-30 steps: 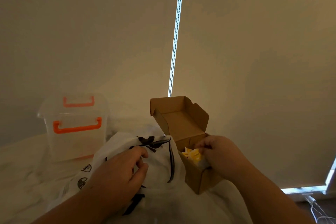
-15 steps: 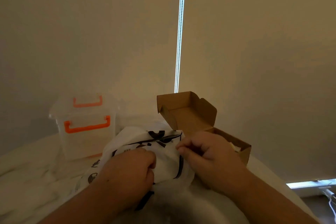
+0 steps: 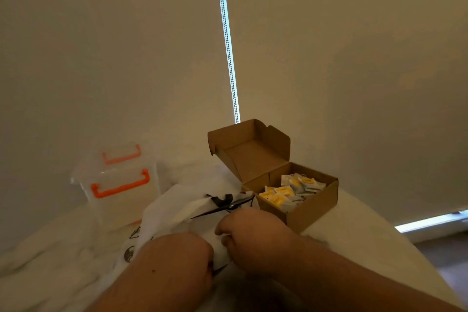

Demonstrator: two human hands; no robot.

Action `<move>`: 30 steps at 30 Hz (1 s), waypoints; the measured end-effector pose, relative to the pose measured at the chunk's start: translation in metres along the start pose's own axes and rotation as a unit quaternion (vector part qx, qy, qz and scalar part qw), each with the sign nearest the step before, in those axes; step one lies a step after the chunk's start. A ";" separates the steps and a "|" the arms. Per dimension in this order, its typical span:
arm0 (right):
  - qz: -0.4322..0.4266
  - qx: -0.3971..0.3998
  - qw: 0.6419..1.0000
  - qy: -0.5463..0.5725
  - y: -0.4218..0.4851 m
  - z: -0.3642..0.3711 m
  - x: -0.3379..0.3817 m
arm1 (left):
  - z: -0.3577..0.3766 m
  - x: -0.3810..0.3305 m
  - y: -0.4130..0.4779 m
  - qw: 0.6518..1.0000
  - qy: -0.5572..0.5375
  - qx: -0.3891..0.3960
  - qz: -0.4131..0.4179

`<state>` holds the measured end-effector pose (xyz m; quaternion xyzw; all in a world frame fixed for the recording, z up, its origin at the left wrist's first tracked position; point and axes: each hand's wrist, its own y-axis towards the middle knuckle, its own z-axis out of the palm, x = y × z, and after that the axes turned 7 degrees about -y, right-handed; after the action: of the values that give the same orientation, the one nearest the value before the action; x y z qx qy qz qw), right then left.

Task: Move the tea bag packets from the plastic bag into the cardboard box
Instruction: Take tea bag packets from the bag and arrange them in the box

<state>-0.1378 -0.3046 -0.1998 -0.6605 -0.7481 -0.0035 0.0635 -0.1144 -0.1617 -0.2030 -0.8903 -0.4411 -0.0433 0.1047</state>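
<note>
Tea bag packets [image 3: 291,191], white and yellow, lie inside the open cardboard box [image 3: 314,210] at the right. From the left: a clear container [image 3: 121,185] with orange handles, then the white plastic bag [image 3: 177,210]. Left hand [image 3: 184,253] is closed on the bag; right hand [image 3: 250,233] pinches its edge.

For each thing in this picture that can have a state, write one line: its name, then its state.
Cardboard box: open, lid flap raised.
Tea bag packets: lying inside the box.
Plastic bag: crumpled, gripped by both hands.
Left hand: closed on the bag.
Right hand: closed on the bag.
Clear storage tub: lid on, orange handles down.
</note>
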 end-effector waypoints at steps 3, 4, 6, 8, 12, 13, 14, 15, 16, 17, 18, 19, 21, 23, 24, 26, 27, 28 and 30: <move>-0.001 0.005 0.999 -0.037 0.000 0.005 0.001 | 0.002 0.001 -0.015 1.000 0.011 -0.029 0.005; -0.004 0.007 0.999 -0.042 -0.001 0.004 0.003 | 0.003 0.005 -0.021 0.999 0.008 -0.040 0.018; -0.017 0.004 0.999 -0.046 -0.002 0.002 0.007 | 0.008 0.015 -0.032 0.998 -0.006 -0.051 0.040; -0.033 -0.005 0.999 -0.042 -0.005 0.003 0.011 | 0.013 0.027 -0.046 0.995 -0.036 -0.080 0.054; -0.058 -0.043 0.997 -0.016 -0.011 0.008 0.025 | 0.018 0.048 -0.080 0.980 -0.119 -0.156 0.020; -0.061 -0.046 0.997 -0.013 -0.012 0.010 0.029 | 0.021 0.052 -0.086 0.977 -0.135 -0.162 0.005; -0.063 -0.044 0.997 -0.013 -0.012 0.012 0.034 | 0.025 0.055 -0.092 0.975 -0.147 -0.166 -0.009; -0.064 -0.039 0.997 -0.017 -0.013 0.013 0.039 | 0.029 0.059 -0.097 0.972 -0.156 -0.175 -0.023; -0.066 -0.034 0.997 -0.022 -0.012 0.015 0.045 | 0.034 0.061 -0.100 0.968 -0.164 -0.187 -0.038; -0.069 -0.030 0.997 -0.027 -0.012 0.017 0.050 | 0.038 0.062 -0.102 0.964 -0.169 -0.199 -0.053; -0.072 -0.027 0.997 -0.030 -0.011 0.020 0.055 | 0.040 0.063 -0.103 0.961 -0.169 -0.207 -0.069; -0.076 -0.027 0.996 -0.032 -0.011 0.022 0.059 | 0.042 0.065 -0.102 0.960 -0.170 -0.207 -0.085; -0.082 -0.028 0.995 -0.038 -0.010 0.026 0.066 | 0.044 0.067 -0.098 0.960 -0.172 -0.188 -0.118; -0.090 -0.038 0.995 -0.038 -0.010 0.030 0.070 | 0.045 0.072 -0.095 0.962 -0.169 -0.168 -0.134; -0.094 -0.045 0.994 -0.033 -0.011 0.031 0.071 | 0.046 0.074 -0.094 0.963 -0.173 -0.159 -0.135; -0.105 -0.055 0.993 -0.026 -0.011 0.034 0.072 | 0.047 0.077 -0.095 0.965 -0.186 -0.136 -0.127; -0.108 -0.059 0.992 -0.022 -0.011 0.037 0.072 | 0.047 0.078 -0.096 0.966 -0.189 -0.128 -0.118; -0.106 -0.062 0.992 -0.015 -0.011 0.039 0.072 | 0.048 0.080 -0.097 0.967 -0.194 -0.122 -0.108; -0.099 -0.074 0.992 0.009 -0.010 0.041 0.072 | 0.049 0.083 -0.100 0.962 -0.228 -0.121 -0.092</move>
<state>-0.1600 -0.2306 -0.2329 -0.5862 -0.8067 -0.0713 0.0204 -0.1448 -0.0273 -0.2222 -0.8381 -0.5249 0.0980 -0.1119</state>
